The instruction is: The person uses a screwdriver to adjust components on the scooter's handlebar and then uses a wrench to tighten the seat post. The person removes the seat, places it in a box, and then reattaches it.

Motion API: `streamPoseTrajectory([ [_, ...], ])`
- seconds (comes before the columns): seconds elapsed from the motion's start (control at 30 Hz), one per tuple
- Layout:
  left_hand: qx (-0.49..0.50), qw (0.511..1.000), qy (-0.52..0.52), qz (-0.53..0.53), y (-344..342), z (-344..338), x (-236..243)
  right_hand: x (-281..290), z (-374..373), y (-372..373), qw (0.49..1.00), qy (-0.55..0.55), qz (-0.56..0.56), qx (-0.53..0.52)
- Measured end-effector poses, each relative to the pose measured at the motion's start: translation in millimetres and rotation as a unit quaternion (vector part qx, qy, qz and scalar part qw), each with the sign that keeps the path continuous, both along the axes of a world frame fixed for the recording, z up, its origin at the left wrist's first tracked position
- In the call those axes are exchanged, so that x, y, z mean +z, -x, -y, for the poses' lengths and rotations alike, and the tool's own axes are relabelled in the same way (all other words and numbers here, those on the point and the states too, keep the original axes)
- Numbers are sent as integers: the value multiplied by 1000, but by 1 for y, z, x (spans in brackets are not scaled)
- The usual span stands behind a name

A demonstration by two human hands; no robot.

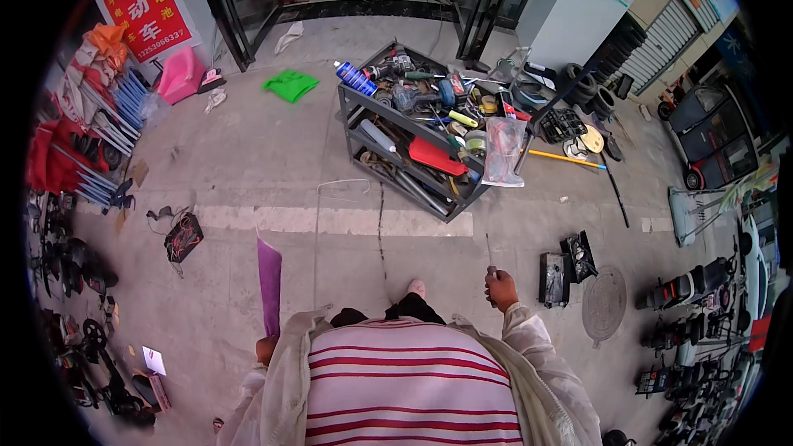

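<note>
My left hand (266, 349), partly hidden by my sleeve, is closed at the lower end of a long, flat purple strip (270, 285). The strip stands up from the hand and ends in a slanted point; its material is hard to tell. In front of my right side, my right hand (501, 290) is wrapped round the handle of a screwdriver (492, 271), its thin shaft pointing away from me. Farther ahead stands a dark metal tool cart (405, 186), its top heaped with tools, a blue can (356, 79) and a clear plastic bag (505, 151).
Two black battery cases (554, 279) lie open near a round manhole cover (604, 304). At the left, a black box with wires (183, 238) rests on the concrete. A green cloth (290, 85) lies beyond. Parked scooters (690, 289) line the right; folded frames (111, 120) lean at the left.
</note>
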State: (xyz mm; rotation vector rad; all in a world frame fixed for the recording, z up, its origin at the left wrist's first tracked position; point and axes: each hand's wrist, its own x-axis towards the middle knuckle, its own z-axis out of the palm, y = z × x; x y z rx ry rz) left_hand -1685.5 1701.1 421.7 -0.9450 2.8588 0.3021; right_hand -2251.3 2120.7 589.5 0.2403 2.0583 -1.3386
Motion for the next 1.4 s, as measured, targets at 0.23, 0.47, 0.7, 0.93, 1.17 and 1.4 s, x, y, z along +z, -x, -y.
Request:
streamPoseTrajectory([
  [0.23, 357, 888, -282, 70, 6, -86, 58, 31, 107, 134, 997, 45, -54, -13],
  [0.47, 658, 634, -385, -128, 46, -107, 102, 15, 158, 220, 922, -91, -371, 66],
  [0.7, 694, 578, -395, -169, 108, -112, 141, 19, 163, 286, 869, -233, -408, 157],
  [0.93, 731, 539, -383, -166, 158, -144, 175, 23, 200, 364, 806, -209, -502, 235],
  [1.17, 759, 502, -376, -175, 216, -206, 203, -8, 233, 434, 794, -229, -392, 404],
  [1.4, 783, 456, -373, -199, 258, -271, 209, 9, 248, 436, 784, -275, -337, 443],
])
